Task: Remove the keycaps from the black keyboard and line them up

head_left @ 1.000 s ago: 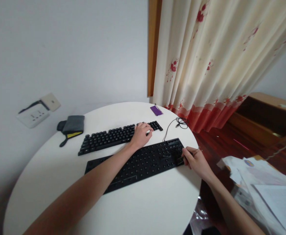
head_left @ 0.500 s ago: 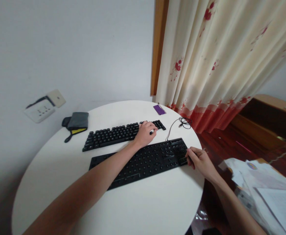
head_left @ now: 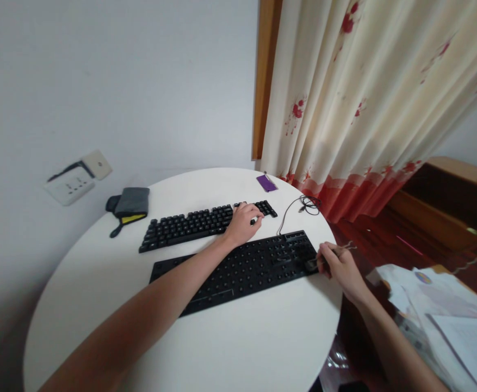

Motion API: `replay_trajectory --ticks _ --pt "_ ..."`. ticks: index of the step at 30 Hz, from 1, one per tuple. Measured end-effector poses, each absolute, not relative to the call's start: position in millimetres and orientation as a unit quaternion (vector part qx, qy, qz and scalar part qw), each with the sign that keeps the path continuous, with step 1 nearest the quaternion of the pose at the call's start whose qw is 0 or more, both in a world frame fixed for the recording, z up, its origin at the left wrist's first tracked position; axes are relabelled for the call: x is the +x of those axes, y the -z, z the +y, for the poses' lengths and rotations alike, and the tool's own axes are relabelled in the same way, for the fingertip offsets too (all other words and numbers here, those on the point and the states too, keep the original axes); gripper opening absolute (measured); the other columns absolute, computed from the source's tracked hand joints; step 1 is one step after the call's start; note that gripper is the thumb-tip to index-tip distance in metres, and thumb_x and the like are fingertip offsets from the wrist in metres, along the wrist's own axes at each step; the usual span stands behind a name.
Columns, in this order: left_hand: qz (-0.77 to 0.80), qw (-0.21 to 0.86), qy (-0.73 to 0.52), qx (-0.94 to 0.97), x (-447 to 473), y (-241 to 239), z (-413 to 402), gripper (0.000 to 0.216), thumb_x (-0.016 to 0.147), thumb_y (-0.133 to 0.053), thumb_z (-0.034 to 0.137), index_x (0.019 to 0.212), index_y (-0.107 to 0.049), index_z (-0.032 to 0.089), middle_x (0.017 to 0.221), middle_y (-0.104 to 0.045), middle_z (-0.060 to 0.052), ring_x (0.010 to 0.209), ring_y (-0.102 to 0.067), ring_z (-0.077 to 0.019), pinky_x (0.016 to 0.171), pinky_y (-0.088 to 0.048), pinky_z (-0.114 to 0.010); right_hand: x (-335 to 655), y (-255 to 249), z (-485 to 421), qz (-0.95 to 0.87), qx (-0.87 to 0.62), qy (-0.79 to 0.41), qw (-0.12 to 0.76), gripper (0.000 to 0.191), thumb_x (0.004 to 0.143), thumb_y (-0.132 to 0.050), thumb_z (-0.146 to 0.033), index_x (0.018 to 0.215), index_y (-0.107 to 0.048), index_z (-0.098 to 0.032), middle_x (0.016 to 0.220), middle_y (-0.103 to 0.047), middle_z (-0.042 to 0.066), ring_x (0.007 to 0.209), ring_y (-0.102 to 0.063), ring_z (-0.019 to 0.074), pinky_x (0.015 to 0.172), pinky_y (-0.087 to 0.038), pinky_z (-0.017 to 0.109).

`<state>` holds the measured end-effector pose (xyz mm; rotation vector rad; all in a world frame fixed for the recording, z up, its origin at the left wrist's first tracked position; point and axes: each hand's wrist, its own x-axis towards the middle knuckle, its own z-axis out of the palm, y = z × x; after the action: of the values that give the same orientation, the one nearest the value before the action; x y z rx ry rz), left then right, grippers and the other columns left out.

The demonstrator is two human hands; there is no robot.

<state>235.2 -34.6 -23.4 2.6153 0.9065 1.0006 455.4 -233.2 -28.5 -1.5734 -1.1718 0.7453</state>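
Observation:
My left hand (head_left: pixel 243 224) rests over the right part of a block of black keycaps (head_left: pixel 185 226), its fingers curled in. A black keycap (head_left: pixel 253 221) shows between thumb and fingertips; the hand covers much of that spot. Nearer me lies a black keyboard base (head_left: pixel 238 275) with its keycaps off, partly hidden by my left forearm. At its right end, my right hand (head_left: pixel 331 260) is closed on a small brush (head_left: pixel 311 265) with a thin handle. The dark brush tip touches or hovers just over the number-pad area; I cannot tell which.
Behind the base a coiled black cable (head_left: pixel 309 204) lies on the round white table (head_left: pixel 238 348). A purple card (head_left: pixel 266 183) sits near the far edge, a grey pouch (head_left: pixel 132 202) at the left. Papers (head_left: pixel 462 326) are stacked beyond the table on the right.
My right hand has shifted slightly right, and the brush in it now shows more clearly. The left hand has stayed in place over the keycaps.

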Motion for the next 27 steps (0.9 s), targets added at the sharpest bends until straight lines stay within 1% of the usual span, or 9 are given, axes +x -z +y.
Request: replay_trajectory --ticks 3,7,10,13,15,19,21,23,27 --pt "0.276 0.109 -0.362 0.884 236.5 25.5 -31.6 0.017 0.09 -0.053 0.02 0.09 -0.07 0.021 0.098 -0.067 -0.003 0.097 -0.054 -0.0206 0.09 -0.038 -0.039 456.2 21.3 -233.4 -0.452 -0.632 -0.323 0.541 0.039 0.09 -0.05 -0.051 0.067 -0.054 -0.019 0.045 -0.051 -0.003 0.038 -0.04 0.0098 0.039 -0.028 0.022" --pt "0.213 0.141 -0.407 0.877 237.8 23.0 -32.4 0.018 0.094 -0.05 0.019 0.099 -0.067 0.019 0.098 -0.068 -0.005 0.095 -0.058 -0.0192 0.092 -0.042 -0.038 445.0 -4.8 -210.4 -0.47 -0.609 -0.287 0.571 0.037 0.089 -0.052 -0.048 0.068 -0.055 -0.018 0.047 -0.053 -0.002 0.037 -0.041 0.0088 0.038 -0.028 0.021" --pt "0.189 0.172 -0.428 0.867 237.6 19.1 -37.2 0.02 0.095 -0.05 0.024 0.109 -0.064 0.018 0.101 -0.067 -0.006 0.093 -0.059 -0.0187 0.09 -0.046 -0.037 428.7 -21.4 -173.4 -0.511 -0.611 -0.225 0.561 0.034 0.089 -0.051 -0.045 0.069 -0.057 -0.018 0.047 -0.054 -0.002 0.039 -0.042 0.0095 0.041 -0.03 0.022" --pt "0.175 0.198 -0.435 0.861 237.1 18.5 -39.1 0.029 0.09 -0.06 0.03 0.117 -0.061 0.019 0.107 -0.064 -0.008 0.091 -0.06 -0.0181 0.083 -0.051 -0.034 409.3 -26.1 -134.8 -0.559 -0.612 -0.17 0.533 0.036 0.09 -0.049 -0.041 0.064 -0.056 -0.018 0.048 -0.054 -0.001 0.043 -0.045 0.0107 0.047 -0.033 0.023" --pt "0.166 0.202 -0.436 0.861 237.0 20.3 -37.1 0.029 0.086 -0.066 0.029 0.113 -0.063 0.019 0.104 -0.064 -0.007 0.087 -0.061 -0.0171 0.079 -0.052 -0.031 397.9 -23.0 -116.5 -0.585 -0.609 -0.147 0.515 0.037 0.09 -0.047 -0.04 0.062 -0.056 -0.018 0.05 -0.056 0.0 0.047 -0.049 0.0123 0.051 -0.036 0.024" --pt "0.168 0.185 -0.435 0.865 236.8 25.0 -31.5 0.014 0.084 -0.068 0.023 0.097 -0.069 0.017 0.091 -0.066 -0.006 0.081 -0.063 -0.0158 0.075 -0.053 -0.029 388.3 -9.2 -102.2 -0.597 -0.617 -0.119 0.499 0.039 0.092 -0.043 -0.043 0.066 -0.058 -0.019 0.058 -0.062 0.002 0.056 -0.056 0.0156 0.057 -0.039 0.024" --pt "0.173 0.175 -0.434 0.867 237.0 26.6 -30.6 0.013 0.084 -0.069 0.02 0.096 -0.07 0.016 0.091 -0.067 -0.007 0.081 -0.064 -0.0162 0.075 -0.054 -0.029 390.5 -1.7 -100.7 -0.594 -0.621 -0.116 0.497 0.04 0.093 -0.041 -0.045 0.073 -0.063 -0.018 0.066 -0.067 0.004 0.063 -0.06 0.017 0.061 -0.04 0.025" --pt "0.174 0.168 -0.429 0.87 237.5 27.6 -31.2 0.012 0.084 -0.068 0.019 0.096 -0.071 0.016 0.092 -0.069 -0.007 0.082 -0.065 -0.0167 0.077 -0.054 -0.03 394.8 4.9 -99.4 -0.587 -0.626 -0.138 0.494 0.042 0.093 -0.04 -0.047 0.079 -0.067 -0.018 0.072 -0.07 0.005 0.067 -0.063 0.0181 0.063 -0.042 0.026" --pt "0.173 0.166 -0.414 0.878 238.9 27.5 -34.5 0.01 0.086 -0.066 0.021 0.093 -0.072 0.016 0.09 -0.069 -0.007 0.082 -0.065 -0.017 0.078 -0.054 -0.031 400.8 13.6 -96.2 -0.551 -0.638 -0.194 0.502 0.047 0.092 -0.042 -0.051 0.08 -0.07 -0.015 0.064 -0.069 0.006 0.059 -0.063 0.019 0.058 -0.043 0.027"
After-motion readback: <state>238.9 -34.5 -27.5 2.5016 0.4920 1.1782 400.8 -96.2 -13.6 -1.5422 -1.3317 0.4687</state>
